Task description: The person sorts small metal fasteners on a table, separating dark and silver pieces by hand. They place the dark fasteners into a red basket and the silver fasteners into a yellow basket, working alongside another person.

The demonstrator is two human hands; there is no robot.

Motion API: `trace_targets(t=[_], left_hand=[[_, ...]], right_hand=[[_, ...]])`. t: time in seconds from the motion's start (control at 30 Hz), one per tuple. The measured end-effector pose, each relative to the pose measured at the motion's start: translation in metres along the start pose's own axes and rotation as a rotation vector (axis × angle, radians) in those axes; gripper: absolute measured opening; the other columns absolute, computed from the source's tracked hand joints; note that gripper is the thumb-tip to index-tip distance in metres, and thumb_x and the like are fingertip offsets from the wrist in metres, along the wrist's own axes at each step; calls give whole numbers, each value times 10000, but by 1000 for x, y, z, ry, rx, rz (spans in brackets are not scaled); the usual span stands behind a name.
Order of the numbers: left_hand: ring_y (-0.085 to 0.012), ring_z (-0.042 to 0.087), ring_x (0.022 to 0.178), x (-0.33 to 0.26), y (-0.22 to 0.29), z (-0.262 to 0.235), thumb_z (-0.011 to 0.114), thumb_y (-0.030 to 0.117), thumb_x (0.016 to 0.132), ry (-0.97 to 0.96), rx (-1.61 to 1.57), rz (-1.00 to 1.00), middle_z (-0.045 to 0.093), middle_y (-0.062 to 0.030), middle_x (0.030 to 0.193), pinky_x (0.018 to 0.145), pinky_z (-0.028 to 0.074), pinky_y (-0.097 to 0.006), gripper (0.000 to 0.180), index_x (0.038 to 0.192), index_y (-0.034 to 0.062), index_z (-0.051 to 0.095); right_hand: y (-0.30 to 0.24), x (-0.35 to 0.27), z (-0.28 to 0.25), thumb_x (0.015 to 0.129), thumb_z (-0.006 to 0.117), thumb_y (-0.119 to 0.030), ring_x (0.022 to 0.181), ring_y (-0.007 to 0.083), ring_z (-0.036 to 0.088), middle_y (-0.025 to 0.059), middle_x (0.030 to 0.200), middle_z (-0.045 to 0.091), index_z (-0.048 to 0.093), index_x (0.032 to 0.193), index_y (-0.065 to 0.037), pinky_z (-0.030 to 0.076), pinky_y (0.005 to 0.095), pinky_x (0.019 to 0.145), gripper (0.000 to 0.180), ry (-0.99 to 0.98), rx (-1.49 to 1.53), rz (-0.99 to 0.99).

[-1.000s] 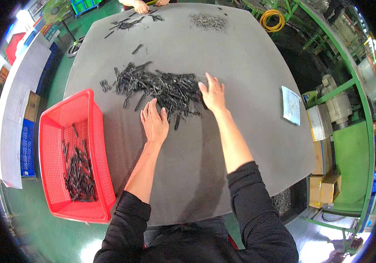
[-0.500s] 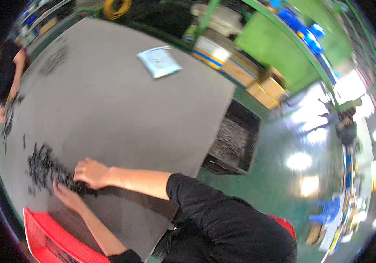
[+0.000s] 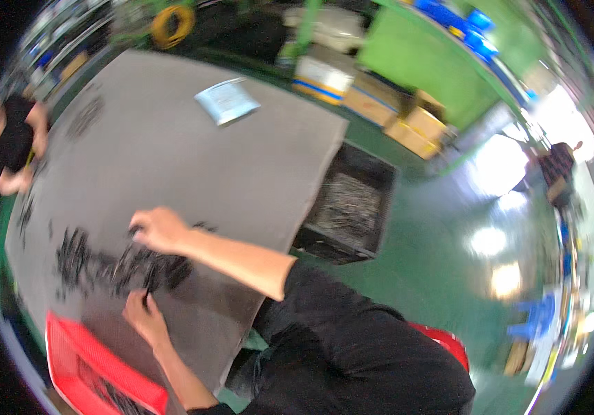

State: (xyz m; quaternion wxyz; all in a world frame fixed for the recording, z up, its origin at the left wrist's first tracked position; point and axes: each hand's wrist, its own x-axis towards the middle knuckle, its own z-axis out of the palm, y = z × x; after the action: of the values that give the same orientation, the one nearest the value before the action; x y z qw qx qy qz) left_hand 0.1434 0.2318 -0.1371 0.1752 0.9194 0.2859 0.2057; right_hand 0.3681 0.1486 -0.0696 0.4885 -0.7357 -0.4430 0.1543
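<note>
Parts (image 3: 113,266), small, dark and heaped, lay on the grey table (image 3: 193,166) at the lower left of the frame. The right hand (image 3: 158,229) rested on the heap's upper edge, fingers curled over some pieces. The left hand (image 3: 143,312) touched its lower edge, seemingly pinching one piece, though blur hid the fingers. A red basket (image 3: 96,377) sat at the bottom left corner.

View swung right; black crate (image 3: 346,211) nearer centre.

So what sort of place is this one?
Probably a factory sorting floor: a big grey worktable strewn with small black parts, a black bin of metal pieces, cardboard boxes on green floor.
</note>
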Motion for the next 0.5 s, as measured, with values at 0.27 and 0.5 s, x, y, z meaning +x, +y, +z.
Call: trace_targets(t=[0.27,0.5], left_hand=[[-278,559,909,-23,-1,1,620,76,777,317,-58,0,611,-80,919,885,369,-424,129,904,72,595],[-144,573,837,-37,2,-9,620,29,815,448,-569,-360,618,-42,898,749,459,-288,127,940,36,596]], right_hand=[[26,9,-9,816,604,-364,802,229,644,91,815,672,658,967,-92,482,363,716,316,-84,-66,87],[34,-45,35,743,709,-255,975,304,559,105,1166,507,577,1116,-123,467,387,845,416,-207,-670,-154]])
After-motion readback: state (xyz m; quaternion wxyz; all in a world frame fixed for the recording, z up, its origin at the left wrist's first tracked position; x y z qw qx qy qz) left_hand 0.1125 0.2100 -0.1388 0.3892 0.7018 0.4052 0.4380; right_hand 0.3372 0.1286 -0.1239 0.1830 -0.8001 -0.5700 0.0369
